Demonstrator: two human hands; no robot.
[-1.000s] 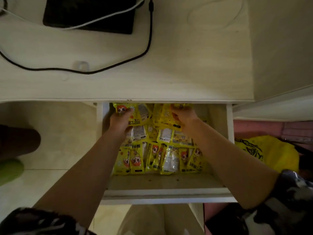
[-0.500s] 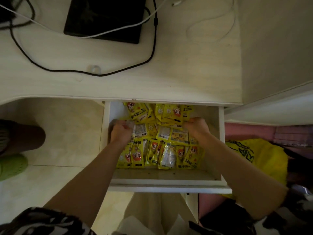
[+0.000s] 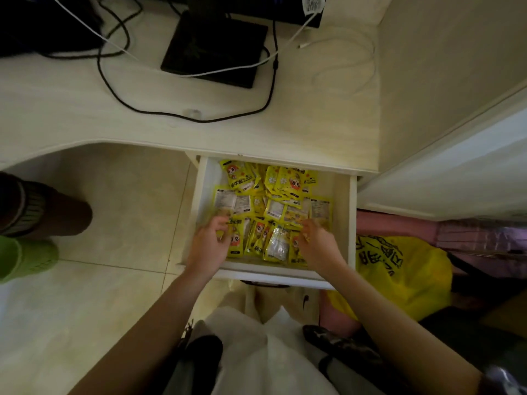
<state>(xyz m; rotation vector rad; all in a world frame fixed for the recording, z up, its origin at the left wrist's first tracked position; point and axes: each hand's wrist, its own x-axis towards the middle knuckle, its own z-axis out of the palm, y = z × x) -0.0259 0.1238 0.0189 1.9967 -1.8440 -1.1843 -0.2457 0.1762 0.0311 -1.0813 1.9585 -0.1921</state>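
An open white drawer (image 3: pixel 352 223) under the desk holds several yellow snack packets (image 3: pixel 281 182) with a cartoon face, lying in overlapping rows. Both my hands are inside it, at the front row. My left hand (image 3: pixel 209 242) curls its fingers round a packet at the front left. My right hand (image 3: pixel 318 242) curls over packets at the front right, with yellow showing between its fingers. The fingertips of both hands are blurred. A clear packet (image 3: pixel 277 244) lies between the hands.
The pale wooden desk (image 3: pixel 299 121) carries a black monitor base (image 3: pixel 214 49), black cables (image 3: pixel 159 112) and a white cable (image 3: pixel 345 49). A yellow plastic bag (image 3: pixel 405 277) lies at the right on the floor. A white bag (image 3: pixel 256 354) is on my lap. Another person's green slipper (image 3: pixel 27 258) stands at the left.
Both hands have drawn back from the rear rows of packets to the front row. The view has pulled away and tilted up, showing more of the desk.
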